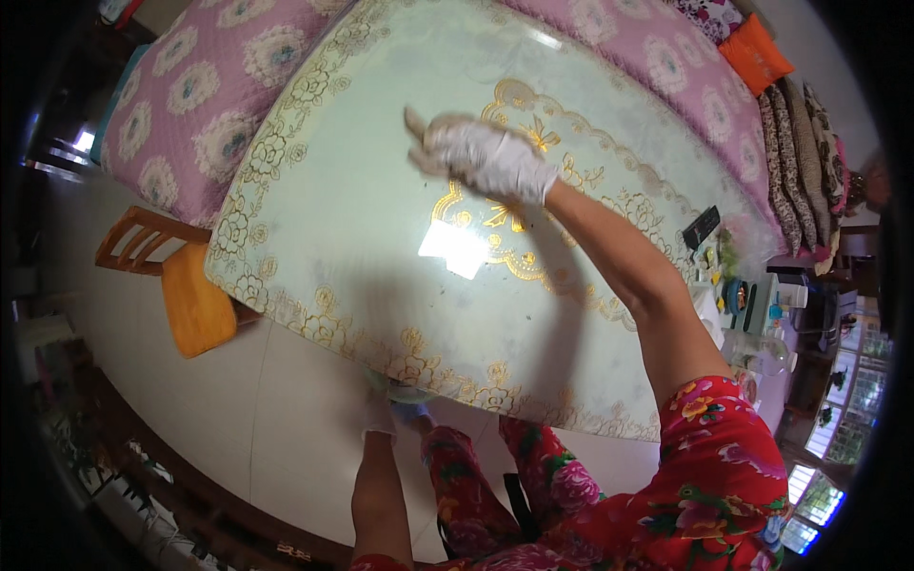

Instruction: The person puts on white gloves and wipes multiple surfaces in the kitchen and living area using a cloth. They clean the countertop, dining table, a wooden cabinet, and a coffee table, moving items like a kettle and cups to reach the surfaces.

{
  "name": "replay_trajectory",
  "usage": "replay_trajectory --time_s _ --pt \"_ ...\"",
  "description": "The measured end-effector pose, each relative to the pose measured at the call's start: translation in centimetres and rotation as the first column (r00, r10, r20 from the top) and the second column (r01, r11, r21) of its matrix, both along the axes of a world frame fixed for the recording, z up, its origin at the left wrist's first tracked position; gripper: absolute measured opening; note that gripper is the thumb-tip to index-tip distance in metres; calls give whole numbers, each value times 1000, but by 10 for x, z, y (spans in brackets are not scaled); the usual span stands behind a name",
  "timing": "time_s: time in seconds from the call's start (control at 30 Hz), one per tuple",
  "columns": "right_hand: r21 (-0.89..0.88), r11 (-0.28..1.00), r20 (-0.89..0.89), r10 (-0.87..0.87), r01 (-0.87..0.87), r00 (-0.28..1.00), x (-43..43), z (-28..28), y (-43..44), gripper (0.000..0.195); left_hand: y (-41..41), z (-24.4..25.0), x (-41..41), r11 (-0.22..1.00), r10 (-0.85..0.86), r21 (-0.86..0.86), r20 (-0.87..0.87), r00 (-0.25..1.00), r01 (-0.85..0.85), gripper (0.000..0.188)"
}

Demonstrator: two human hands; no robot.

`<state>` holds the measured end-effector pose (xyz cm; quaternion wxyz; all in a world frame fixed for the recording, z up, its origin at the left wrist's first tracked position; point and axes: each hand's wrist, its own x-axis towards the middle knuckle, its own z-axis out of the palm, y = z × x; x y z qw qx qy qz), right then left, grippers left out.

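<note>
My right hand (489, 157), in a thin white glove, is over the table (343, 193) with its pale green, gold-flowered covering. Its fingertips are blurred and point left; whether anything is in the palm cannot be seen. Below the table's near edge is my left hand (378, 414), also gloved and blurred, beside a pale green rounded object (410, 394) partly hidden under the edge. Its grip is unclear. Small dark specks (528, 317) lie on the covering near a bright light reflection.
A wooden chair (196, 300) stands at the left corner. Pink quilted seats (193, 107) border the far sides, with an orange cushion (755, 53) at the right. A black box-like object (701, 227) and a clear plastic jar (760, 353) are at the right.
</note>
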<state>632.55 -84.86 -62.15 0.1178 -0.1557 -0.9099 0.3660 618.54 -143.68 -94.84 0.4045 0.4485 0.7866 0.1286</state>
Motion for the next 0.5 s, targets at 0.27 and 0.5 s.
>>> replay_trajectory --time_s 0.27,0.5 --pt "-877 475 -156 -128 -77 979 22 65 -70 19 52 23 -1 856 482 -46 431 763 -515 49" --pt "-572 711 -276 -637 410 720 109 60 68 48 112 104 6 217 923 -316 375 89 -924 48"
